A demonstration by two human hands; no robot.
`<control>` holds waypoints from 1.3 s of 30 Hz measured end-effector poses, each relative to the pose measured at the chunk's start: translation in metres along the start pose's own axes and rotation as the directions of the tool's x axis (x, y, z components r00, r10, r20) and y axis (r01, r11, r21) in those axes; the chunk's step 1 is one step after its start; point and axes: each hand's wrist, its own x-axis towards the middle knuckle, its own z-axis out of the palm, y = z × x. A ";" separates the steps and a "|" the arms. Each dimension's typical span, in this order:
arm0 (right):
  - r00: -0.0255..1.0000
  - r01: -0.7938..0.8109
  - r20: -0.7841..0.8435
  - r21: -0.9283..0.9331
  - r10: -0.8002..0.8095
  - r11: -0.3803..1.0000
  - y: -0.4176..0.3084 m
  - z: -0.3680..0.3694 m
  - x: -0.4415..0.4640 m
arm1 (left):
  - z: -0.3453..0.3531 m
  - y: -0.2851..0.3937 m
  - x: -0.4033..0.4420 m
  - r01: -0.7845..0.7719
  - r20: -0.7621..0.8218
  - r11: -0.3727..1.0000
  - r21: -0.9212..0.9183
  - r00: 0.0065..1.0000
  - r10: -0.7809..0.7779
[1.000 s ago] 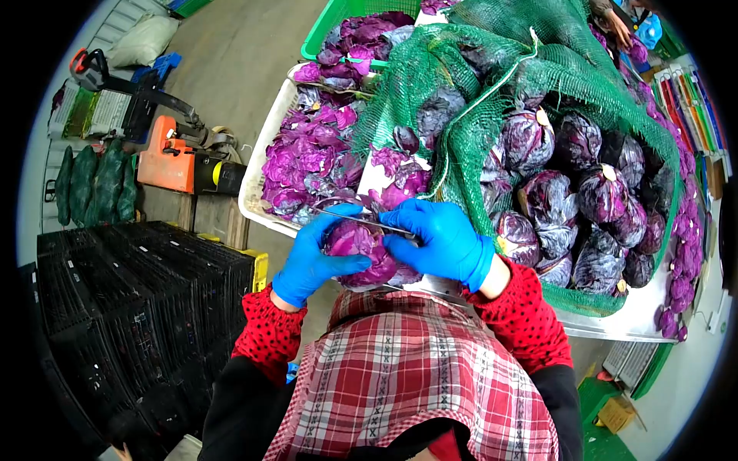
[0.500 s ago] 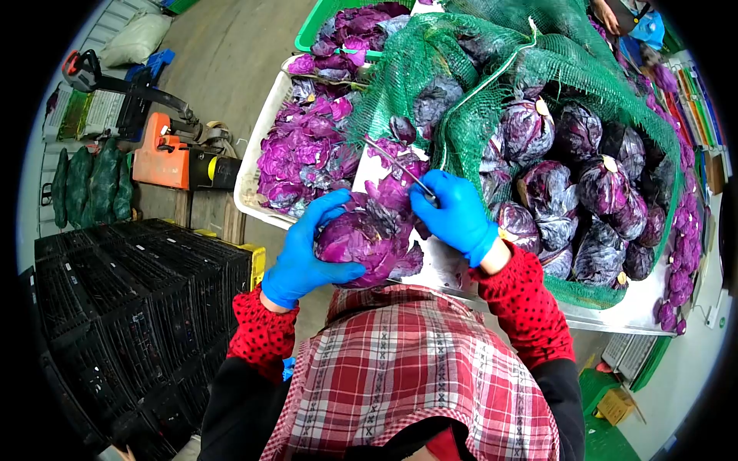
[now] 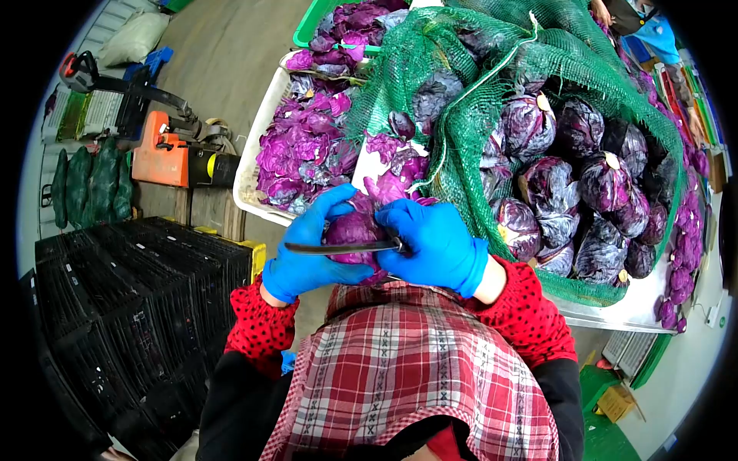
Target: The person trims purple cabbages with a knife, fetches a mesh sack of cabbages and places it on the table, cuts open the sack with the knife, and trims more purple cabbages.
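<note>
My left hand [image 3: 311, 250], in a blue glove, holds a purple cabbage [image 3: 354, 233] from its left side, fingers curved around it. In my right hand [image 3: 434, 244], also gloved in blue, is a knife [image 3: 338, 249], its blade pointing left across the front of the cabbage. The fingers of my right hand are at the cabbage's right side. Loose purple leaves [image 3: 388, 187] lie just beyond my hands. To the right, a green mesh bag [image 3: 461, 154] lies open around several whole cabbages [image 3: 550, 196].
A white crate [image 3: 250, 173] of purple leaves stands at the table's left, with a green crate [image 3: 305, 27] behind. Black crates [image 3: 146, 307] are stacked at left near an orange pallet truck [image 3: 161, 157]. Another person's hand [image 3: 602, 13] shows at the top right.
My right hand pulled back from the cabbage with the knife, then returned to its right side. The blade now points left. My left hand stayed on the cabbage.
</note>
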 end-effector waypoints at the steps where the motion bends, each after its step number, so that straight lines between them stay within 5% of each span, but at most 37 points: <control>1: 1.000 0.015 0.008 -0.025 -0.014 1.000 0.007 0.005 0.002 | -0.002 0.000 0.002 -0.003 0.004 1.000 0.001 1.000 0.003; 5: 0.954 -0.200 -0.222 0.030 0.202 0.979 0.051 0.009 0.000 | -0.006 -0.004 -0.002 -0.032 -0.014 0.999 0.034 0.999 0.032; 7: 0.979 -0.167 -0.085 0.180 0.185 0.969 0.021 -0.008 0.001 | -0.005 -0.004 -0.002 -0.043 -0.082 0.997 -0.065 0.996 0.037; 8: 0.997 -0.066 -0.043 0.095 0.071 0.993 0.005 -0.010 0.002 | -0.002 -0.008 -0.002 -0.045 -0.032 0.998 -0.037 0.998 0.044; 11: 1.000 0.010 -0.009 0.042 -0.009 0.999 -0.003 0.004 0.002 | -0.006 -0.019 -0.004 -0.190 -0.016 0.946 0.261 0.979 0.202; 13: 0.997 -0.057 -0.039 0.270 0.070 0.961 0.001 0.009 0.011 | -0.007 -0.020 -0.002 -0.176 -0.013 0.970 0.170 0.984 0.180; 16: 0.963 -0.139 -0.211 0.143 0.167 0.980 0.045 0.014 0.018 | -0.012 -0.011 -0.011 -0.099 -0.126 0.977 0.188 0.984 0.124; 18: 0.941 -0.195 -0.220 0.265 0.256 0.944 0.054 0.010 0.025 | -0.009 -0.023 -0.011 -0.197 -0.165 0.972 0.130 0.962 0.217; 20: 0.951 -0.222 -0.107 0.417 0.290 0.881 0.023 0.008 0.034 | -0.014 -0.015 -0.016 -0.087 -0.194 0.996 0.015 0.977 0.088; 21: 0.975 -0.148 -0.062 0.532 0.213 0.834 0.008 0.015 0.032 | -0.015 -0.011 -0.020 -0.045 -0.212 0.997 -0.057 0.977 0.031; 23: 0.996 0.059 0.054 0.289 -0.077 0.956 0.003 0.015 0.030 | -0.021 -0.006 -0.026 -0.025 -0.212 0.996 -0.087 0.977 0.006; 24: 0.997 0.046 0.044 0.336 -0.065 0.941 0.007 0.021 0.034 | -0.023 -0.004 -0.028 -0.026 -0.225 0.999 -0.043 0.974 0.015; 25: 0.968 -0.250 0.146 0.473 0.205 0.845 -0.029 0.000 0.032 | -0.023 -0.004 -0.029 -0.025 -0.235 1.000 0.000 0.972 0.024; 28: 0.969 -0.247 0.138 0.562 0.206 0.789 0.054 0.031 0.024 | -0.017 -0.014 -0.031 -0.034 -0.257 0.998 -0.043 0.966 0.022; 31: 0.990 -0.140 0.040 0.374 0.135 0.917 0.051 0.026 0.034 | -0.008 -0.026 -0.027 -0.065 -0.273 0.994 -0.085 0.961 0.040; 35: 0.922 -0.342 0.027 0.523 0.386 0.781 0.015 0.015 0.044 | -0.004 -0.027 -0.024 -0.077 -0.291 0.984 -0.160 0.956 0.027; 37: 0.998 -0.045 0.055 0.416 0.024 0.908 0.017 0.019 0.031 | -0.004 -0.019 -0.023 -0.073 -0.280 0.990 -0.117 0.959 0.037; 39: 0.997 0.027 0.066 0.325 -0.051 0.945 0.020 0.018 0.033 | -0.006 -0.013 -0.024 -0.051 -0.262 0.996 -0.071 0.965 0.030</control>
